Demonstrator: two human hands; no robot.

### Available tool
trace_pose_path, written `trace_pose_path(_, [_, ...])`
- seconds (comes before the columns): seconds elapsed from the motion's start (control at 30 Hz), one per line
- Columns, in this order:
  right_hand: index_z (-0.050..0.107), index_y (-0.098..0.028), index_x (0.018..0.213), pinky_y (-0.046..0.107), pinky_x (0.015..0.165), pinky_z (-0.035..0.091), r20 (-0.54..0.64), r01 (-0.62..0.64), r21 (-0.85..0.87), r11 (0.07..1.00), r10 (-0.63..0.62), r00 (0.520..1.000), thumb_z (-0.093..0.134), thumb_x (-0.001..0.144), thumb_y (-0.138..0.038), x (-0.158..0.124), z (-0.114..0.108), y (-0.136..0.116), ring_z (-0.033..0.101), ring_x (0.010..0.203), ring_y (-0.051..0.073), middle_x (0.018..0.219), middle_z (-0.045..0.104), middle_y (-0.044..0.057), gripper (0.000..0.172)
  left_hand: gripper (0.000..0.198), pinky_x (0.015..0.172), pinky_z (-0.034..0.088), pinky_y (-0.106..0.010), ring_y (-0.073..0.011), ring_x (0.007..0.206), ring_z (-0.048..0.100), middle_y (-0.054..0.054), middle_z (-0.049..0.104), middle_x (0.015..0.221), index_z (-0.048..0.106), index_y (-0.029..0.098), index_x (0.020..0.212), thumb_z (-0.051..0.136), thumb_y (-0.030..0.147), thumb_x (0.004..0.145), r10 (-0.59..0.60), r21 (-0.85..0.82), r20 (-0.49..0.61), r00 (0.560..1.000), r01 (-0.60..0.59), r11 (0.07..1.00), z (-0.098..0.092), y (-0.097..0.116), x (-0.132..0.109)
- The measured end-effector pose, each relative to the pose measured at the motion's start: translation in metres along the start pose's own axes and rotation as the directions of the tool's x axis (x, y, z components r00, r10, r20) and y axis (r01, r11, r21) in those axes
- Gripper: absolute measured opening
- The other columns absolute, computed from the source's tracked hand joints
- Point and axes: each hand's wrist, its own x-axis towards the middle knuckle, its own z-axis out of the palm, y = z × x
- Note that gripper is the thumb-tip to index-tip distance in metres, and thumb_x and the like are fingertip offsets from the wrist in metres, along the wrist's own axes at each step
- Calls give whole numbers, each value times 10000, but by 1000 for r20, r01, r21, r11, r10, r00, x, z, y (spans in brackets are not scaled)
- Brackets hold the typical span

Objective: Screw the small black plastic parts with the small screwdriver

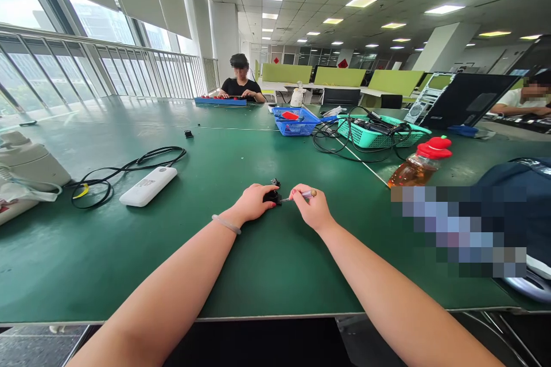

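Note:
On the green table [258,264] in front of me, my left hand [255,202] grips a small black part [271,196], its fingers wrapped round the far side. My right hand [310,206] pinches a thin screwdriver [306,194] with a pale handle. The screwdriver lies nearly level, and its metal shaft points left at the black part. Whether the tip sits in a screw is too small to tell. Just beyond my left fingers is another small dark piece [275,182]; I cannot tell whether it joins the black part.
To the left are a white power bank [148,186], a black cable [129,167] and a white bottle [30,163]. A blue basket [297,126], a green basket [370,139] with cables and a red-capped bottle [415,167] stand right. A person [241,85] sits across the table.

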Motion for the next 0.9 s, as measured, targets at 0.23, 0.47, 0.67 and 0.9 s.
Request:
trace_pose_path(0.23, [605, -225, 736, 296, 732, 435, 154, 158, -93, 983, -142, 978, 446, 864, -283, -4, 12, -5, 590, 732, 167, 777, 672, 12, 213, 471, 984, 440, -380, -263, 1126, 550, -75, 663, 1178, 542, 247, 1310, 601, 283, 845, 84, 50, 9, 996, -85, 995, 1, 1, -1])
trace_pose_path(0.47, [604, -220, 728, 298, 718, 441, 13, 187, -68, 980, -187, 982, 446, 888, -315, -5, 6, -5, 587, 703, 172, 735, 663, 22, 244, 496, 999, 435, -392, -272, 1129, 545, -89, 648, 1214, 534, 209, 1321, 614, 294, 838, 108, 84, 3, 994, -107, 991, 2, -1, 0])
trace_pose_path(0.67, [610, -210, 719, 272, 636, 419, -21, 38, -36, 999, -39, 999, 434, 897, -382, 0, 4, 0, 543, 639, 155, 675, 611, 9, 304, 465, 1005, 438, -408, -270, 1145, 538, -89, 632, 1245, 533, 211, 1319, 568, 308, 866, 108, 79, 1, 994, -108, 991, 2, 1, -1])
trace_pose_path(0.9, [607, -208, 770, 265, 565, 406, -142, -39, 168, 985, 63, 988, 446, 883, -459, 2, 2, 10, 512, 591, 142, 645, 558, 8, 318, 408, 1036, 415, -375, -228, 1140, 531, -50, 615, 1256, 529, 232, 1300, 492, 247, 895, 161, 70, -198, 967, -149, 986, -1, 4, -1])
